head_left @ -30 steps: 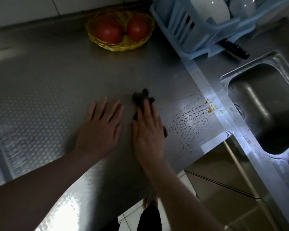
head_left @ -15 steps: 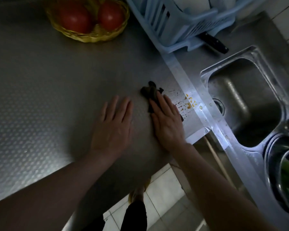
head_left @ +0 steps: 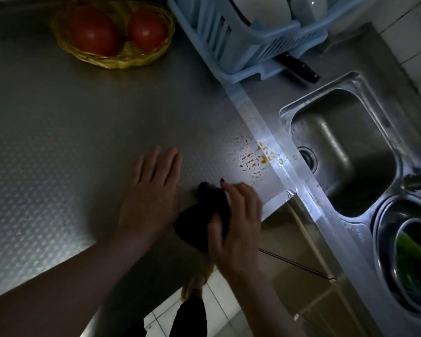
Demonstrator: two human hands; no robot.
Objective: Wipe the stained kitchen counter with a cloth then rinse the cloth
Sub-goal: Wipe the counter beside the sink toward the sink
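Wiping: stain [head_left: 255, 161] beside the sink [head_left: 331, 137] not yet cleared.
Right hand [head_left: 238, 220] grips cloth [head_left: 204, 215], left hand [head_left: 153, 190] spread on desk [head_left: 83, 117]; next sweep should run sinkward.

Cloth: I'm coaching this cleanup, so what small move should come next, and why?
Probably push the cloth forward and right across the orange stain: the right hand grips the cloth short of it, and the spots sit unwiped beside the sink.
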